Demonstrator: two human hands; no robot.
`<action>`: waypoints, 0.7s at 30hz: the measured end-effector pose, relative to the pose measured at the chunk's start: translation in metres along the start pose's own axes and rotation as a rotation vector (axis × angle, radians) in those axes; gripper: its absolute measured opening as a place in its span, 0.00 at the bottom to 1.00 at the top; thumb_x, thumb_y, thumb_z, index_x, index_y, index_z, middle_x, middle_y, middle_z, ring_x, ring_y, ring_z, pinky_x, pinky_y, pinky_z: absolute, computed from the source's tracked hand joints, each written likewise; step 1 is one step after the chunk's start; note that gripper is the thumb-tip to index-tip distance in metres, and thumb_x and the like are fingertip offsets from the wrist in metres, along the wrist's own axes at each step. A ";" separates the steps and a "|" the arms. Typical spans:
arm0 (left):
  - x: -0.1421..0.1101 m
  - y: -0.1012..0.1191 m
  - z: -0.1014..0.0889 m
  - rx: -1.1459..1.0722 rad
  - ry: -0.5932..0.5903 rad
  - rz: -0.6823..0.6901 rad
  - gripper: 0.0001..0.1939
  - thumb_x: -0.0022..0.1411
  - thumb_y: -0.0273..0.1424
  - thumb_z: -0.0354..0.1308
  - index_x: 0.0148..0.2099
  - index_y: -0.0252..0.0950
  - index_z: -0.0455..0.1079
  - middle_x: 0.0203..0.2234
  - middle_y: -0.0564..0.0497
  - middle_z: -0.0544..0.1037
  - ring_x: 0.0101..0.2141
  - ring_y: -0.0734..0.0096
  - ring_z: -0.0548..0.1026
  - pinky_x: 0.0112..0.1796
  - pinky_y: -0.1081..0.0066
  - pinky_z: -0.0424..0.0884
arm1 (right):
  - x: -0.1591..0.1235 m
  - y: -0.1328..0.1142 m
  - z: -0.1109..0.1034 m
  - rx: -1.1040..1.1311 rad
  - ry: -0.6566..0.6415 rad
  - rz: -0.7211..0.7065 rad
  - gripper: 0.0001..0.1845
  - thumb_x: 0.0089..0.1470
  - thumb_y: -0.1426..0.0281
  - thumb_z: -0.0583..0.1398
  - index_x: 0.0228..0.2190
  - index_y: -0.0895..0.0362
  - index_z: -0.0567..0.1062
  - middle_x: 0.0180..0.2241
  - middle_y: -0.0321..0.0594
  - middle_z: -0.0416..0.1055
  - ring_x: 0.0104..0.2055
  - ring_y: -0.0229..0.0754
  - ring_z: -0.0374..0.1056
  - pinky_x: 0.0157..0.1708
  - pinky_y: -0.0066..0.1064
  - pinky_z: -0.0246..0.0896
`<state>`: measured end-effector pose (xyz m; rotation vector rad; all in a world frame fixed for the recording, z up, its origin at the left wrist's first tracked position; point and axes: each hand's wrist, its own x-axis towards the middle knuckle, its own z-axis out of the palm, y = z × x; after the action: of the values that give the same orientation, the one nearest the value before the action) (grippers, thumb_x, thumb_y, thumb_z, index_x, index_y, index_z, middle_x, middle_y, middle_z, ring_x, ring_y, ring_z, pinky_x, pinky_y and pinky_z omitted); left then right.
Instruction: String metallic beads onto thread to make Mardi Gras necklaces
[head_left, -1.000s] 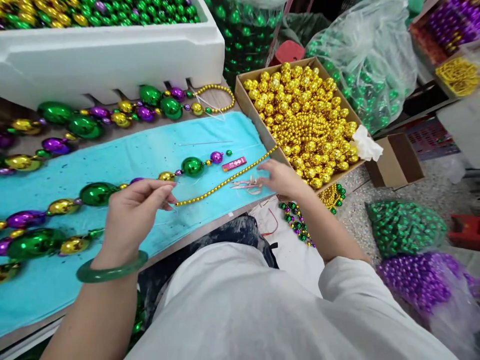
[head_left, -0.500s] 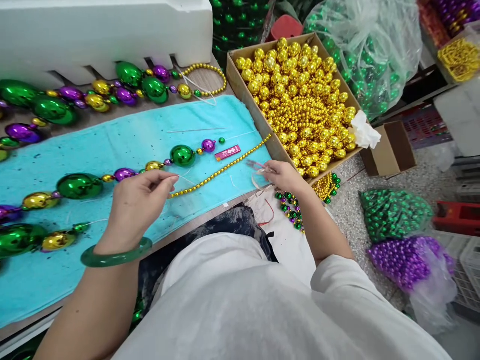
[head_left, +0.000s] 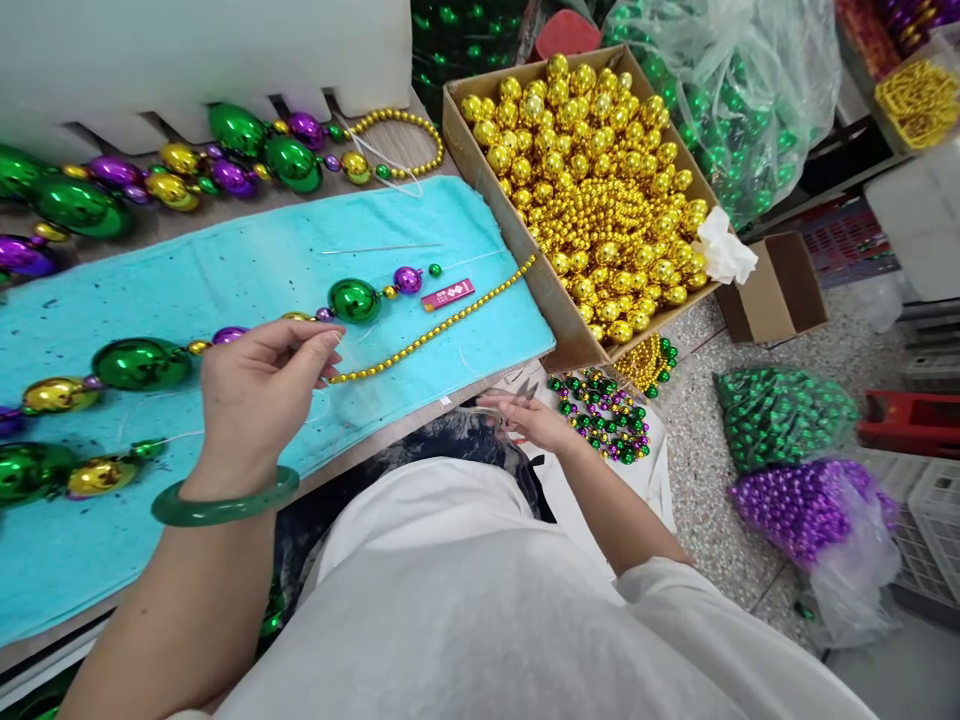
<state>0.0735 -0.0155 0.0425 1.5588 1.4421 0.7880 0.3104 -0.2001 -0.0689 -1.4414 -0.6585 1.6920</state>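
My left hand (head_left: 266,395), with a green bangle (head_left: 225,500) at the wrist, is closed in a pinch on a thin white thread (head_left: 340,343). From beneath its fingers a string of small gold beads (head_left: 435,330) runs across the blue towel (head_left: 300,280) toward the carton. My right hand (head_left: 529,415) is low by the table's front edge, closed around small scissors (head_left: 528,389) whose blades poke out above the fingers. Left of my left hand lies a strand with a large green bead (head_left: 142,363) plus gold and purple ones. A pink packet (head_left: 448,295) rests above the gold string.
A cardboard carton (head_left: 487,150) full of gold beads stands at the table's right end. Behind the towel are more bead strands (head_left: 172,190) and a white foam block (head_left: 202,60). Bags of green (head_left: 784,415) and purple beads (head_left: 802,510) sit on the floor.
My right hand has moved down and left with the scissors, from over the towel to below the table edge. My left hand keeps its pinch. The whole view has shifted slightly.
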 end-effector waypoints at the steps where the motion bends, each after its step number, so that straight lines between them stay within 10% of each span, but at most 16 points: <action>1: 0.000 0.000 0.000 0.004 -0.001 0.002 0.10 0.53 0.32 0.62 0.35 0.32 0.78 0.23 0.53 0.76 0.22 0.80 0.71 0.24 0.78 0.70 | 0.004 0.007 0.003 0.019 0.013 -0.005 0.28 0.51 0.48 0.61 0.45 0.54 0.79 0.46 0.44 0.75 0.41 0.41 0.72 0.35 0.31 0.68; 10: 0.001 0.015 -0.004 0.097 0.040 0.108 0.10 0.55 0.33 0.62 0.37 0.32 0.79 0.20 0.54 0.75 0.22 0.78 0.71 0.24 0.77 0.70 | -0.007 0.047 -0.049 -0.530 0.549 0.137 0.13 0.53 0.68 0.60 0.19 0.58 0.73 0.28 0.46 0.73 0.38 0.47 0.71 0.43 0.40 0.67; 17: 0.006 0.015 0.003 0.110 0.026 0.181 0.12 0.56 0.35 0.61 0.39 0.32 0.80 0.22 0.53 0.75 0.23 0.76 0.72 0.26 0.75 0.70 | 0.003 0.031 -0.060 -0.524 0.648 -0.179 0.21 0.61 0.56 0.51 0.40 0.55 0.77 0.49 0.48 0.70 0.48 0.46 0.69 0.44 0.38 0.68; 21: 0.007 0.022 0.006 0.180 -0.005 0.219 0.12 0.57 0.35 0.61 0.38 0.32 0.80 0.21 0.53 0.76 0.23 0.77 0.72 0.27 0.75 0.69 | 0.014 0.045 -0.058 -0.599 0.548 -0.104 0.25 0.64 0.58 0.45 0.49 0.57 0.74 0.50 0.49 0.72 0.47 0.43 0.70 0.42 0.36 0.69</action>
<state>0.0896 -0.0094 0.0587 1.8786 1.3856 0.7970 0.3560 -0.2187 -0.1253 -2.1307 -0.9423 0.9693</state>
